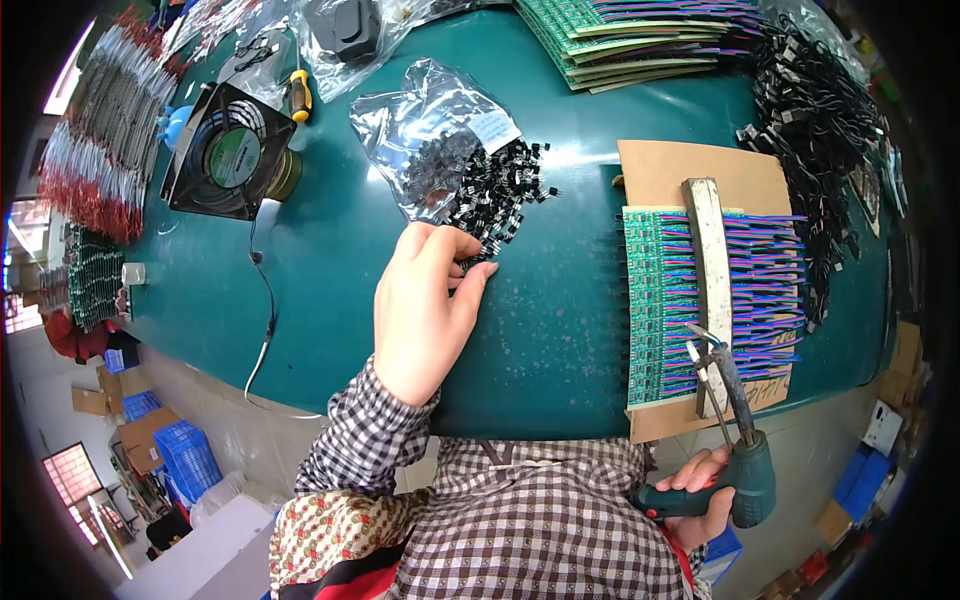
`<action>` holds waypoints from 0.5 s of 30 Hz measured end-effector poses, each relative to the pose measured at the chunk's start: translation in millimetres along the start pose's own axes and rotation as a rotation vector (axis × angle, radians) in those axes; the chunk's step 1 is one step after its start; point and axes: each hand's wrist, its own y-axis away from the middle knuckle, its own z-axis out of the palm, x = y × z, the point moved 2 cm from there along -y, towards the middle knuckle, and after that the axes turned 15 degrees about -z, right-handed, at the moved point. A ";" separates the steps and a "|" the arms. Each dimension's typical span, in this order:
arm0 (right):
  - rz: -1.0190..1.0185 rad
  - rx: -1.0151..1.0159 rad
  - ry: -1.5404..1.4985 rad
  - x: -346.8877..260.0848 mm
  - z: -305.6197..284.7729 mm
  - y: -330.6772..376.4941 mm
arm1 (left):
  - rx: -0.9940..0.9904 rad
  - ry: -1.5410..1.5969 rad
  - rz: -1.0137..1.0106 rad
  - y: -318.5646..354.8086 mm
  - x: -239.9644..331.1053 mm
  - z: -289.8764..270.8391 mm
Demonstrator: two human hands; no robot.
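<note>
My left hand [425, 305] reaches to the near edge of a pile of small black connectors [510, 185], with thumb and fingers closed in a pinch. What lies between the fingertips is too small and hidden to make out. The pile spills from a clear plastic bag [400, 115]. My right hand [700, 490] is wrapped round the handle of a green soldering gun [752, 480]. The gun's metal tip and solder feed tube point up over the near end of a row of green circuit boards [648, 300]. A pale metal bar [711, 280] lies across the boards' coloured wires [765, 270].
The boards rest on brown cardboard [700, 165] on the green table [540, 330]. Left stand a black fan [225, 150] with a trailing cord and a yellow screwdriver [300, 95]. Stacked boards [640, 45] lie at the back, black cables [815, 110] at the right.
</note>
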 end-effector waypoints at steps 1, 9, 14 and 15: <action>-0.005 0.007 -0.001 -0.9 -0.3 0.3 | -0.030 0.000 -0.007 -1.4 0.2 3.7; -0.018 0.006 0.019 -3.9 5.7 -5.1 | 0.174 -0.353 0.259 5.2 8.5 8.5; 0.096 -0.020 -0.081 -8.3 -8.4 2.8 | 0.173 -0.041 0.143 10.8 2.9 1.4; 0.109 0.003 -0.065 -9.6 -7.6 3.4 | 0.089 0.108 0.037 19.2 7.3 -2.8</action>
